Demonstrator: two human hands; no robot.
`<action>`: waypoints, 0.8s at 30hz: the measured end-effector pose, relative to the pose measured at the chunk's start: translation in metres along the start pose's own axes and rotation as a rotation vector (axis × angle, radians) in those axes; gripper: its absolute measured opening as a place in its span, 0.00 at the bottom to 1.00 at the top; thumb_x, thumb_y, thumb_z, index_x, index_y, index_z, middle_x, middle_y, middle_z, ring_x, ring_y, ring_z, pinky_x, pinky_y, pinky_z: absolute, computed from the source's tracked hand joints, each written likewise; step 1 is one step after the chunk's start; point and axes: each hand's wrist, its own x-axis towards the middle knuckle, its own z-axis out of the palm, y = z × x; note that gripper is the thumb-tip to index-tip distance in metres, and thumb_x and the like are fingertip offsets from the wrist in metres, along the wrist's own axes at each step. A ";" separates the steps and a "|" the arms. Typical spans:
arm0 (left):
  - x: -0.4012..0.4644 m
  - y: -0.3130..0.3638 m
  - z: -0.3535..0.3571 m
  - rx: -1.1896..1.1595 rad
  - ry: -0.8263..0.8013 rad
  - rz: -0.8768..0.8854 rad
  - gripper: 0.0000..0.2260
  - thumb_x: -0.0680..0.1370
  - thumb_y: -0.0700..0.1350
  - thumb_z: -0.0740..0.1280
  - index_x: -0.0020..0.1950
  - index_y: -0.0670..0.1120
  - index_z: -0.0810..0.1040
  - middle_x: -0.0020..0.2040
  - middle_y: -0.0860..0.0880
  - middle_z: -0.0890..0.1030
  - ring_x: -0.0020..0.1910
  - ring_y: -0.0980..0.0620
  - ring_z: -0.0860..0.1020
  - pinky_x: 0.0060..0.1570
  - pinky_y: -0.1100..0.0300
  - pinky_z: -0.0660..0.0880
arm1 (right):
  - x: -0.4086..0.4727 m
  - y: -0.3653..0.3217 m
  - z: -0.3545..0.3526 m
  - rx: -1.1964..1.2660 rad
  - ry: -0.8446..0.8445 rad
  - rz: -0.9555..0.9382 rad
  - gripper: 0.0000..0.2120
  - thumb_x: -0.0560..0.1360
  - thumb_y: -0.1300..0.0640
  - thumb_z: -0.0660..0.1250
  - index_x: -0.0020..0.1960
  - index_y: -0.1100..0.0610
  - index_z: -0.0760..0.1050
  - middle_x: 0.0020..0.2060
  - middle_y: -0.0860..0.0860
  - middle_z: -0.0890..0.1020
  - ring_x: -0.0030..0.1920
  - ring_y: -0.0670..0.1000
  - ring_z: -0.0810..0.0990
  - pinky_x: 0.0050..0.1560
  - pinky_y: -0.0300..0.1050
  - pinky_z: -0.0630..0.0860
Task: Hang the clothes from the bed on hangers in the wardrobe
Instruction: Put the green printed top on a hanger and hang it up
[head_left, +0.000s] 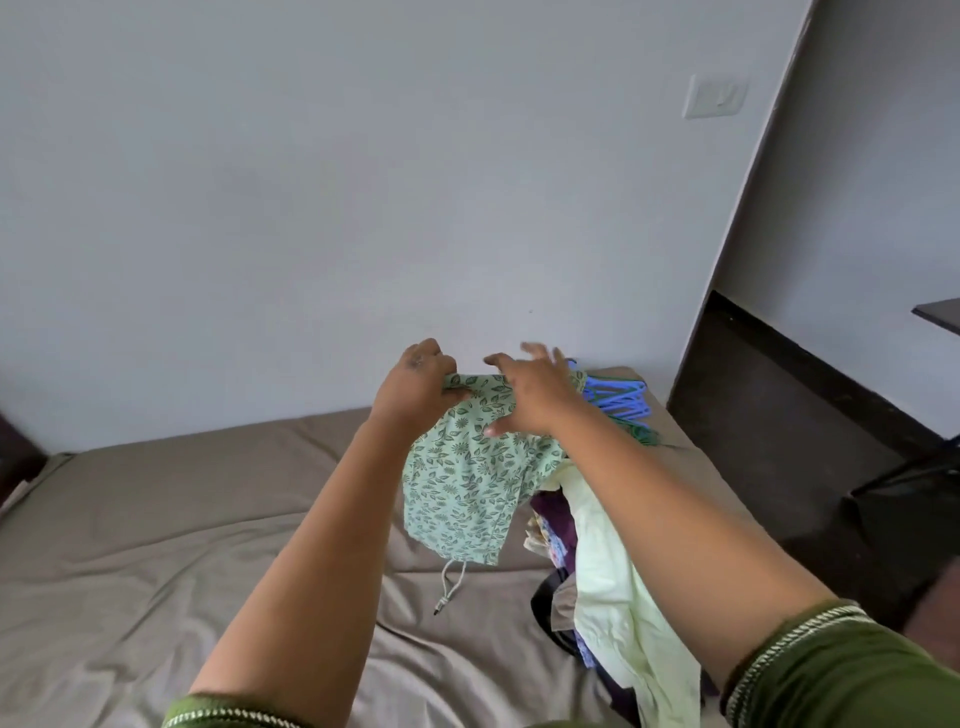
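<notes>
Both hands meet at centre frame — the left hand (415, 387) pinches the top edge of a green leaf-print garment (462, 483), the right hand (535, 395) rests on it, fingers spread. It hangs above the bed (156, 519); more clothes (608, 587) lie lower right, hangers (621, 400) just behind the hands.

No legible text, label, brand, number or sign anywhere in view.

I'm seeing a mint-green garment (465, 483) with dark green leaf print. Taupe sheet (156, 519), blue-purple hangers (621, 400), pale lime cloth (618, 597).
</notes>
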 end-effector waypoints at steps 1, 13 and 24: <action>0.005 0.001 0.005 -0.006 -0.008 0.026 0.13 0.73 0.47 0.74 0.48 0.38 0.79 0.46 0.49 0.69 0.53 0.44 0.73 0.48 0.52 0.73 | 0.003 0.003 0.002 0.114 -0.066 -0.002 0.43 0.65 0.42 0.77 0.74 0.49 0.62 0.66 0.53 0.74 0.69 0.57 0.68 0.66 0.50 0.65; 0.116 0.013 0.111 -0.155 0.020 -0.066 0.10 0.79 0.41 0.63 0.59 0.42 0.78 0.57 0.43 0.74 0.58 0.43 0.71 0.56 0.50 0.72 | 0.053 0.104 0.026 1.048 -0.304 0.257 0.12 0.79 0.56 0.66 0.62 0.53 0.72 0.52 0.52 0.81 0.51 0.52 0.81 0.50 0.45 0.78; 0.183 0.009 0.310 -0.186 -0.558 -0.484 0.18 0.81 0.40 0.57 0.70 0.43 0.69 0.67 0.41 0.74 0.64 0.41 0.74 0.64 0.53 0.70 | 0.110 0.267 0.149 0.880 -0.345 0.743 0.21 0.82 0.59 0.55 0.75 0.55 0.60 0.49 0.55 0.75 0.38 0.52 0.71 0.39 0.44 0.67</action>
